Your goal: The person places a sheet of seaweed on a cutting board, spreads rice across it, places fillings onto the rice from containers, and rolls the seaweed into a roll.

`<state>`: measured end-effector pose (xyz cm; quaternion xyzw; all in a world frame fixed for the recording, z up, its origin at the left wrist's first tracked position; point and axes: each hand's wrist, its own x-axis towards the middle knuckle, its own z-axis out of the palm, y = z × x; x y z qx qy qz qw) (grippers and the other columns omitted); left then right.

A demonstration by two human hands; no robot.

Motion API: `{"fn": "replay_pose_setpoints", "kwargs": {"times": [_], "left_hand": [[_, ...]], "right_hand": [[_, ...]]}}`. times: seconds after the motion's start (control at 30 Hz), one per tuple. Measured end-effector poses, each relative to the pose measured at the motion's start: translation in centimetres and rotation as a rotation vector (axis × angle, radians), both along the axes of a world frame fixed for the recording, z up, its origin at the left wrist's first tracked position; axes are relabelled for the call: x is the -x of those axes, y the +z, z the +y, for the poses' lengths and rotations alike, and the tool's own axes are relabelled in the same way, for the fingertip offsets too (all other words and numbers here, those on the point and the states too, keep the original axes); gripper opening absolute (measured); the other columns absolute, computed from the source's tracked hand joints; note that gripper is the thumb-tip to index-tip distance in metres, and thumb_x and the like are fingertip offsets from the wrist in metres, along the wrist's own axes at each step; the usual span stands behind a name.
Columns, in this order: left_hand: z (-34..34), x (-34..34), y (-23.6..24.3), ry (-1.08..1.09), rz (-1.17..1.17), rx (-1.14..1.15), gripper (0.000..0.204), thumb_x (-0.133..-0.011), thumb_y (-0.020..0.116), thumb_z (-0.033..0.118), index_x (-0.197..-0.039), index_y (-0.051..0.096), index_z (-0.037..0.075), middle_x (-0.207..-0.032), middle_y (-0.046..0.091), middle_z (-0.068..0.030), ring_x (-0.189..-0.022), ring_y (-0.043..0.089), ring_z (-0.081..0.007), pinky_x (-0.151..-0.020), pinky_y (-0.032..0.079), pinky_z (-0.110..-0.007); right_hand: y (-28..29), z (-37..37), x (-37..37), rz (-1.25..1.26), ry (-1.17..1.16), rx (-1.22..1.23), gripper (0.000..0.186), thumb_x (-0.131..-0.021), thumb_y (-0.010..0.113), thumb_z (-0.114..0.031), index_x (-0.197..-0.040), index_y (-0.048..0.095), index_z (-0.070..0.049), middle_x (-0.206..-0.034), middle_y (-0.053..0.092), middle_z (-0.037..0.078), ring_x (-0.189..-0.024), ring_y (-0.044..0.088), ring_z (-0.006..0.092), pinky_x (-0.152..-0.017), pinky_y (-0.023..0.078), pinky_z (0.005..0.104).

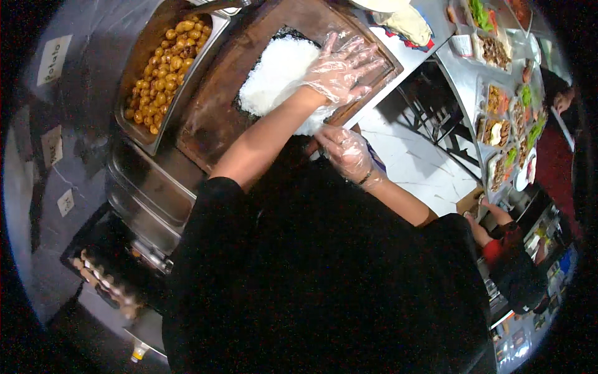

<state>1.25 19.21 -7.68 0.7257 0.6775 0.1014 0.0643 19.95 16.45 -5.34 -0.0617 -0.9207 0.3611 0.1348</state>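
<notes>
Rice (274, 81) covers a dark sheet (286, 31); the board (218, 93) apparently backs the left hand (339, 70), splayed open; right hand's (350, 153) grip: cannot tell.

The gloved left hand (339, 71) lies with spread fingers at the edge of white rice (271, 81) above a brown board (215, 112); the right hand (350, 153) is near

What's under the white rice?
A black sheet peeks out from under the rice at the top and left, with a brown board beneath. The rice hides the sheet's middle, and the left hand covers part of the rice's right side.
</notes>
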Motion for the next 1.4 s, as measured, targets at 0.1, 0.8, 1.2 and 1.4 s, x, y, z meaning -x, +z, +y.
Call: {"fn": "replay_pose_setpoints", "kwargs": {"times": [0.1,0.8,1.2,1.4], "left_hand": [[1.1,-0.3,-0.3,0.001,0.008,-0.041,0.06,-0.096,0.042,0.055,-0.15,0.036,0.032,-0.16,0.026,-0.0002,-0.148,0.021,-0.0255,-0.118,0.007,-0.06],[-14.4,2.4,2.5,0.489,-0.686,-0.312,0.043,-0.092,0.057,0.016,-0.134,0.055,0.006,-0.136,0.057,-0.0134,-0.128,0.052,-0.0303,-0.105,0.044,-0.039],[-11.9,-4.6,0.7,0.865,-0.241,0.006,0.106,-0.087,0.053,0.061,-0.145,0.014,-0.019,-0.153,0.012,-0.0395,-0.144,0.01,-0.0528,-0.117,0.01,-0.06],[-10.5,-6.9,1.2,1.116,-0.334,0.071,0.105,-0.085,0.055,0.065,-0.148,0.019,-0.01,-0.155,0.02,-0.0311,-0.144,0.018,-0.047,-0.117,0.014,-0.059]], "right_hand": [[-0.7,-0.4,0.4,0.042,0.038,0.007,0.043,-0.072,0.066,0.004,-0.115,0.063,-0.005,-0.104,0.064,0.013,-0.092,0.065,0.0336,-0.078,0.056,0.0397],[2.3,3.8,5.7,-0.201,-0.141,0.12,0.005,-0.075,0.07,-0.006,-0.079,0.067,-0.006,-0.079,0.065,0.014,-0.079,0.064,0.0351,-0.072,0.051,0.0452],[-0.3,9.4,15.5,-0.398,0.095,-0.497,0.079,-0.095,0.035,-0.065,-0.156,0.021,-0.017,-0.163,0.013,0.012,-0.15,0.011,0.0306,-0.12,0.007,0.054],[1.2,9.3,22.0,-0.38,0.531,-0.614,0.077,-0.095,0.033,-0.065,-0.156,0.02,-0.019,-0.162,0.016,0.012,-0.15,0.012,0.032,-0.118,0.006,0.0581]]}}
